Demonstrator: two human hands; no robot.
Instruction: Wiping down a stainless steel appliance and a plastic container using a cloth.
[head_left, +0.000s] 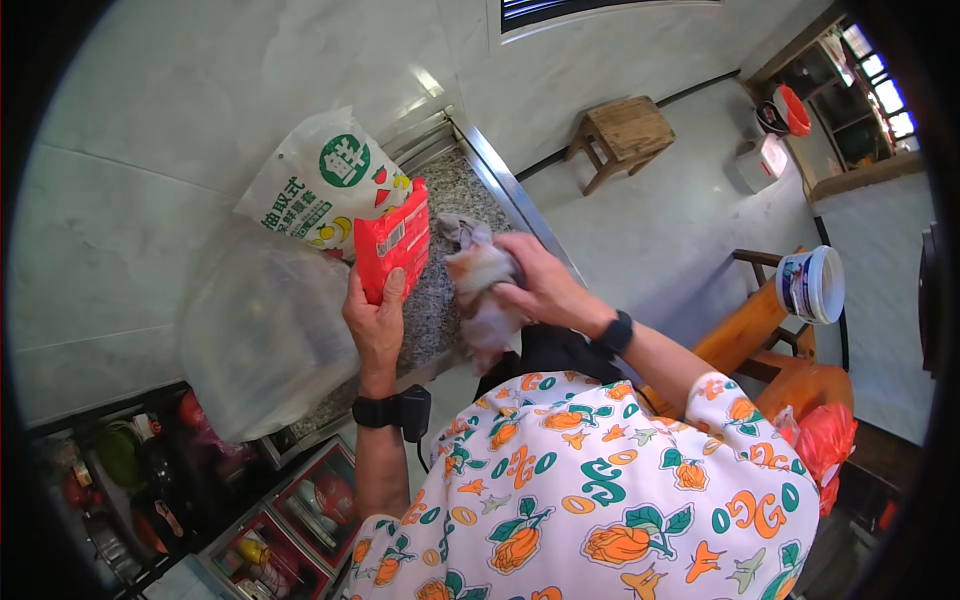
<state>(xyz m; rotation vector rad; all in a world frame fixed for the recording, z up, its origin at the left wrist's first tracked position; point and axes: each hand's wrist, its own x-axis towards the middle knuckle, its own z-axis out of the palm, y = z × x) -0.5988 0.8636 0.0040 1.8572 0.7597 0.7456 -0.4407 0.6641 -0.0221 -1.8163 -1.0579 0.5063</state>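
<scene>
My left hand (376, 319) grips a red plastic packet (392, 238) by its lower end, holding it up over the speckled stone countertop (435, 300). In my right hand (546, 281) is a bunched, greyish-pink cloth (484, 281), slightly blurred, at the counter's front edge. Behind the red packet stands a white printed bag of plastic food covers (330, 180), leaning towards the tiled wall. A large translucent plastic bag (262, 330) lies left of my left hand; its contents are too cloudy to make out.
A metal rim (517, 195) borders the counter. Beyond it are a wooden stool (621, 135) and a white lidded container (761, 163) on the floor. A white bucket (811, 285) stands on wooden furniture at right. Shelves with kitchenware and a glass-doored cabinet (300, 517) are at lower left.
</scene>
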